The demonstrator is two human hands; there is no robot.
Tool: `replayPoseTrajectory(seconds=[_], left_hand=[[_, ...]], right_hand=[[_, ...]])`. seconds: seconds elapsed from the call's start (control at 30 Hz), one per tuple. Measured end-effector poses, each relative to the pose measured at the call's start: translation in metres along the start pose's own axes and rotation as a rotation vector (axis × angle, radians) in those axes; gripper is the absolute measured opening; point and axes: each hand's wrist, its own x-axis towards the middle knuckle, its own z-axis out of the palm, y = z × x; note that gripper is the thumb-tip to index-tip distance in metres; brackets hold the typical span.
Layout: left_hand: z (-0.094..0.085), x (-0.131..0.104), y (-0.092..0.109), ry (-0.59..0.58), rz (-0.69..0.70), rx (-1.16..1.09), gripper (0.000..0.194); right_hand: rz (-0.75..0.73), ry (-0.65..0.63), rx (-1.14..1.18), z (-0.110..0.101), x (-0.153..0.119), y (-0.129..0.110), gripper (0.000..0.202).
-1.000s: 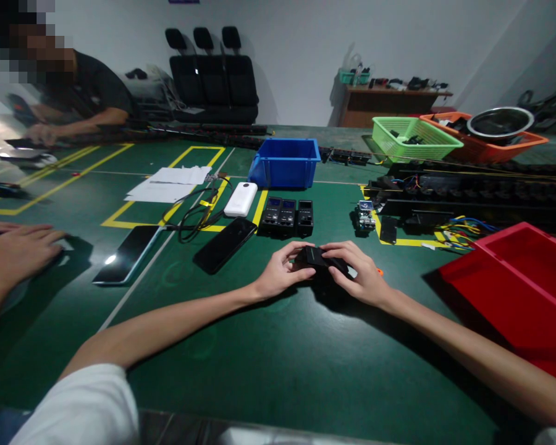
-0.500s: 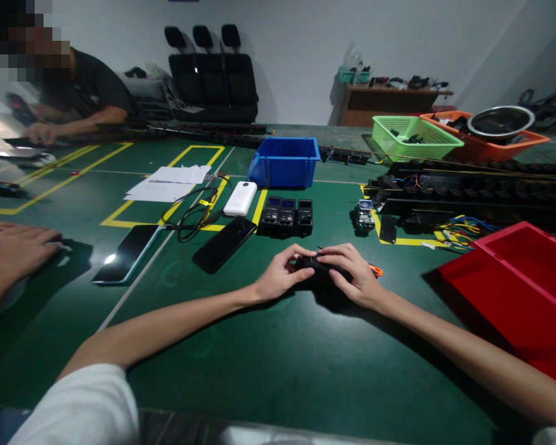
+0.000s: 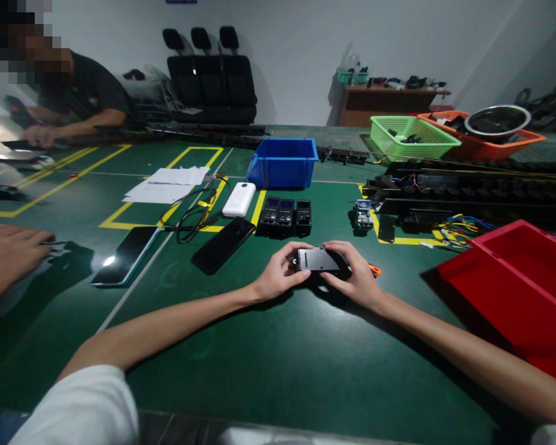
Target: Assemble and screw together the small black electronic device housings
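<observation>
I'm watching the left hand and right hand pinching a black case by its 2 ends, just right of the frame's centre. The thumbs are pressing along its near edge while fingers are wrapping around the far side. Its broad face, with a slot at the left end, is showing upward; whether its underside is touching the green table, I can't tell.

As for progress, I'd judge the handling is still going on, since both hands are gripping the case and it isn't standing free. No loose part is showing in the fingers, and I can't tell whether anything inside is finished.

Beyond the hands, 2 black modules are standing side by side, with 1 single module just to their right. An orange-tipped object is lying beside the right hand, partly hidden. A black phone is resting left of centre, a red bin is filling the lower right, and a co-worker's hand is reaching in at the left edge. Nothing is visibly blocking the grip.
</observation>
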Motion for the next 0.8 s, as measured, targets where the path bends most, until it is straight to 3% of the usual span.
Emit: replayPoseTrajectory(seconds=[0.23,0.37,0.53,0.8], left_hand=[[-0.0025,0.0036,-0.0025,-0.014,0.061,-0.047,0.048],[-0.0045,0.007,0.0013,-0.036,0.026,0.008,0.036],[-0.0042,0.0081,0.0059,-0.106,-0.096,0.053,0.048],[-0.0039,0.003,-0.0017,-0.027,-0.021,0.05,0.052]], right_hand=[[0.098,0.042,0.048,0.0003,-0.001,0.0018,0.047],[0.0,0.016,0.085,-0.001,-0.0019,0.0,0.048],[-0.088,-0.053,0.071,-0.0012,-0.0023,-0.0019,0.05],[-0.124,-0.033,-0.005,0.0003,-0.0043,-0.0009,0.067]])
